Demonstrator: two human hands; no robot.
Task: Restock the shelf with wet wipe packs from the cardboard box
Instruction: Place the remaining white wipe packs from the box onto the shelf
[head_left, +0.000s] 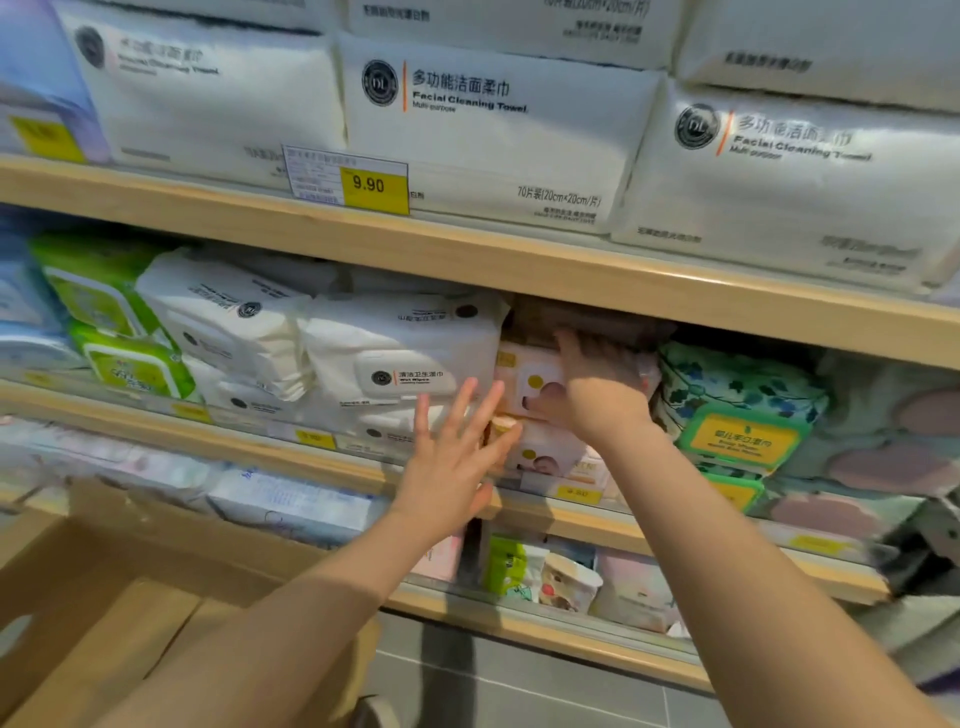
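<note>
Pack: pale pink soft-plastic wet wipe pack w/ yellow dot (527, 382), on top of a matching pack (545, 452) in the mid wooden shelf (467, 260) slot, between white packs & green leaf-print ones.
Right hand (597, 387): laid over the pack's top/front, thumb on its face; looks like gripping it, pushing in.
Left hand (457, 452): released, fingers spread, flat by the stack's left edge.
Box: brown cardboard box (119, 597), lower left, contents not visible.
Doing it well: prob. slide pack fully back, square w/ lower one, label outward; left steadies the stack.
Text: white packs above read "Facial Cleaning Towel" (467, 101); yellow price tag (371, 184) "9.90"; white pack (400, 353) "Wet Wipes".
</note>
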